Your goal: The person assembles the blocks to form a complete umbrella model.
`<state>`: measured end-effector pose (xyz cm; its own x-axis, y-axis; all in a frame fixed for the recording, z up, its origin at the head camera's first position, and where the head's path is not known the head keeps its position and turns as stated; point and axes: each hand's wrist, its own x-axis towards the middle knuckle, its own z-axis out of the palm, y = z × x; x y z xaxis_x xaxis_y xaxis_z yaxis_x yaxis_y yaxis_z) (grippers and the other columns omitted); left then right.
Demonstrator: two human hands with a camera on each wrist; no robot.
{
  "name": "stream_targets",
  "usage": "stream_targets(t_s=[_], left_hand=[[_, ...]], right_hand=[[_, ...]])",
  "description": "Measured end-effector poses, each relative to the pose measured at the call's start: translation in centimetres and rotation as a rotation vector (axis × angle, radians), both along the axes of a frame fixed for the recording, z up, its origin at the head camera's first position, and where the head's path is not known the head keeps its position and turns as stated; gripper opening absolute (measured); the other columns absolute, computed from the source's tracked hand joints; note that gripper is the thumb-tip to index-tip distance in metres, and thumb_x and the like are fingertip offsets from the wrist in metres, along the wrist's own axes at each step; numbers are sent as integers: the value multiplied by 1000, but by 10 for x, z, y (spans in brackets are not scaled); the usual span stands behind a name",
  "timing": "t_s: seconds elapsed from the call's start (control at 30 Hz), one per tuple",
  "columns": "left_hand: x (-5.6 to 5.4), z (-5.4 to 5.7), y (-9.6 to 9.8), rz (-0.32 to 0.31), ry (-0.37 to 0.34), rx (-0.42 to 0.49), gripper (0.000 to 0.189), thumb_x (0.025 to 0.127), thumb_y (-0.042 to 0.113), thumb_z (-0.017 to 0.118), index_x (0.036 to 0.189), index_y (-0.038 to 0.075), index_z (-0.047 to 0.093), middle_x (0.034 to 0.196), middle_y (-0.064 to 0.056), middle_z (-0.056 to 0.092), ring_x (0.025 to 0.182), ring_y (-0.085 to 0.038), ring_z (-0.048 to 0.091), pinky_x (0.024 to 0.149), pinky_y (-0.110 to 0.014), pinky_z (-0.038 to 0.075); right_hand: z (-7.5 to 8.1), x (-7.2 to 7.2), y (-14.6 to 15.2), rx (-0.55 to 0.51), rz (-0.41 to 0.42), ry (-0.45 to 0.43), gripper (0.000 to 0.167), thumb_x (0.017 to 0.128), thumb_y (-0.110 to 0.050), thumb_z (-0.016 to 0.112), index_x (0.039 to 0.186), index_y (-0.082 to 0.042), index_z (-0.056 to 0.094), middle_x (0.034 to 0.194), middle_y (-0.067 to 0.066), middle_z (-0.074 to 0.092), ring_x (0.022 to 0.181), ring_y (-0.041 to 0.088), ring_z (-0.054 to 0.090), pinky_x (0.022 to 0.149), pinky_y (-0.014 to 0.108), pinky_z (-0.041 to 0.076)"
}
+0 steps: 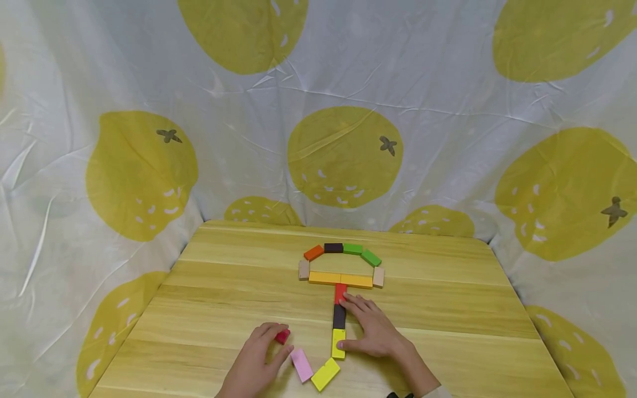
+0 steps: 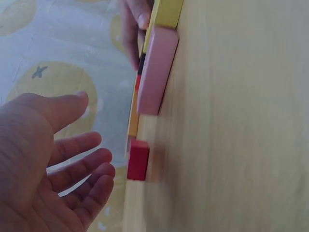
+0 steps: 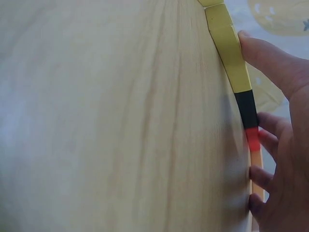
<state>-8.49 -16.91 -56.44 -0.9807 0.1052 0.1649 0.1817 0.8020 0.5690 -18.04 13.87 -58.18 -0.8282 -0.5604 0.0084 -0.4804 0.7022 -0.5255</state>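
Note:
My left hand (image 1: 255, 358) is held beside a small dark-red block (image 1: 283, 336), thumb and fingers apart. In the left wrist view a gap shows between its fingertips and the red block (image 2: 138, 160). A pink block (image 1: 301, 365) lies just right of the left thumb, its end close to a slanted yellow block (image 1: 325, 375). My right hand (image 1: 375, 331) is spread along a straight row: a red block (image 1: 340, 293), a black block (image 1: 339, 317) and a yellow block (image 1: 338, 344). Its thumb touches the yellow one; its fingertips rest at the red one.
Beyond the row, two orange blocks (image 1: 325, 277) lie end to end. Above them an arch runs through tan (image 1: 304, 270), orange-red (image 1: 314, 253), black (image 1: 333, 248) and green blocks (image 1: 353, 249). A lemon-print cloth (image 1: 428, 110) hangs around the wooden table (image 1: 448, 315).

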Motion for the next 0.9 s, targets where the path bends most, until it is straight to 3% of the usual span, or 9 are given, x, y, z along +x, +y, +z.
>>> stream_targets(t_s=[0.23,0.47,0.7,0.9], left_hand=[[-17,1,-17,1,41,-5,39,92,27,80,127,13,72,127,1,67,123,-22,61,104,-46,54],[-30,-2,-26,-48,-31,12,37,92,21,79,127,15,71,125,2,68,120,-23,64,105,-48,53],[-34,-7,-30,-124,-30,8,28,97,23,73,125,20,74,116,14,68,111,-13,64,100,-45,55],[-36,-9,-33,-149,-30,8,28,97,19,73,125,19,74,117,12,68,114,-15,64,101,-46,54]], right_hand=[[0,0,0,-4,-3,-2,96,83,-71,71,159,-21,41,169,-3,30,155,39,27,117,68,32],[1,1,2,0,-1,-4,96,83,-71,71,159,-20,41,170,-1,30,155,40,27,118,68,31],[1,1,2,-4,3,-5,95,83,-70,70,159,-20,41,170,-1,29,155,41,27,117,69,31],[-1,0,1,0,4,-3,96,83,-72,70,160,-22,40,170,-3,29,155,39,26,117,68,32]])
